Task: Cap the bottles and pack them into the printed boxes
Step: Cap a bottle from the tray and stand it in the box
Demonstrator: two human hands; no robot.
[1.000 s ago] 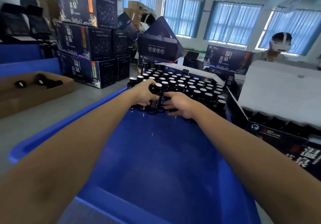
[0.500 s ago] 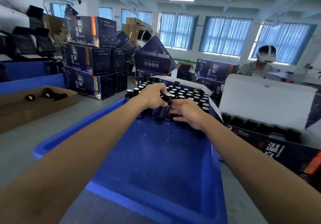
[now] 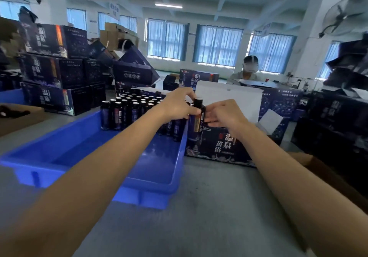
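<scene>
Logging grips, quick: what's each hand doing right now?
Left hand: grips the bottle near its top.
Right hand: holds the same bottle by its side.

My only camera rides on my head, facing forward and slightly down over the grey bench (image 3: 209,217). Wide-angled, it shows my arms running from the bottom corners to my left hand (image 3: 177,105) and right hand (image 3: 225,115) mid-frame, blue crate (image 3: 49,177) near, curtained windows (image 3: 217,45) far.
</scene>
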